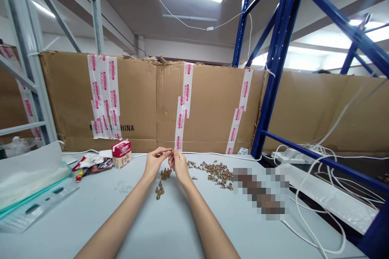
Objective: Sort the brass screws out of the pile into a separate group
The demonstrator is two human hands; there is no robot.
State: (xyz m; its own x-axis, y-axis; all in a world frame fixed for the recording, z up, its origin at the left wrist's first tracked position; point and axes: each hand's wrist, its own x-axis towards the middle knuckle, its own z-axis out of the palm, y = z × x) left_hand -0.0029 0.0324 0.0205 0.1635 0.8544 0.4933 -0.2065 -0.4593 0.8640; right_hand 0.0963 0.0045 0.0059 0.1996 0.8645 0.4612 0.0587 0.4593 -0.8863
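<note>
The left hand [154, 162] and right hand [179, 166] pinch closed above the white table [75, 234], near its far edge and the cardboard wall [212, 105]; anything held is too small to see. Brass fittings [217, 174] lie just below and rightward.

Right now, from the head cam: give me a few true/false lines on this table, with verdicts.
1. The left hand and right hand are raised over the table, fingertips meeting above small brass-coloured parts. True.
2. Those parts all lie in one pile. False: a wide scatter lies right of the hands, and a small cluster lies nearer the person.
3. A red-and-white carton stands on the table left of the hands. True.
4. The wall behind the table is bare brick. False: it is flattened cardboard with red-and-white tape on it.
5. A blue steel rack upright rises right of the hands. True.
</note>
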